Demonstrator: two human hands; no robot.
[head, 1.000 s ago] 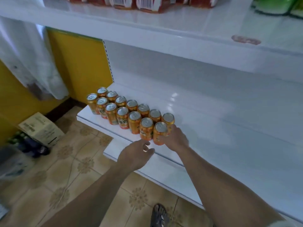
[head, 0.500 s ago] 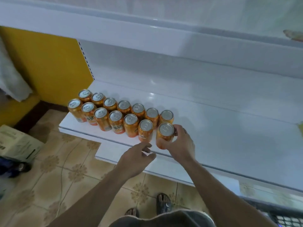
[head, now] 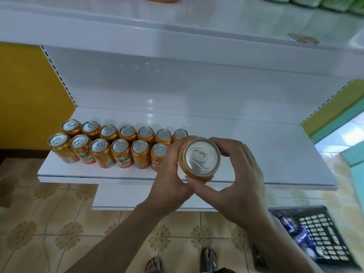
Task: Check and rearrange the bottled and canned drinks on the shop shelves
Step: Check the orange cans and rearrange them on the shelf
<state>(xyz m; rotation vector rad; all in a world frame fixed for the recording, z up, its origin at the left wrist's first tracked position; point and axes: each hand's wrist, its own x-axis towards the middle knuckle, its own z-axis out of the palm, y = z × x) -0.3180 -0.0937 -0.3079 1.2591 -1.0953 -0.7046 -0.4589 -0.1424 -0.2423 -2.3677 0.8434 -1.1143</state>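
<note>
Can (head: 200,157), orange with a silver top and pull tab facing the camera, is held in both hands above the front edge of the lower shelf (head: 266,154), at the right end of the can rows and nearer the camera than they are. Left hand (head: 169,180) wraps the can's left side, with its fingers (head: 174,152) curled together against the wall and lying between the held can and the last can of the front row. Right hand (head: 236,182) wraps the right side. Its fingers (head: 226,143) hook over the far rim, slightly spread, and its thumb (head: 199,186) presses the near side low down, touching the left palm. Can top shows fully between the two hands.

Shelf cans (head: 120,152), same orange kind, stand upright in two tight rows left of the hands, seven at the back and six in front, each touching its neighbours. Upper shelf (head: 177,36) runs overhead, with packets at its far edge too cropped to read. Yellow wall (head: 29,95) is at left. Black crate (head: 323,233) sits on the tiled floor (head: 49,223) at lower right, with blue cans (head: 301,236) lying in it. Sandalled feet (head: 209,259) are at the bottom edge.
</note>
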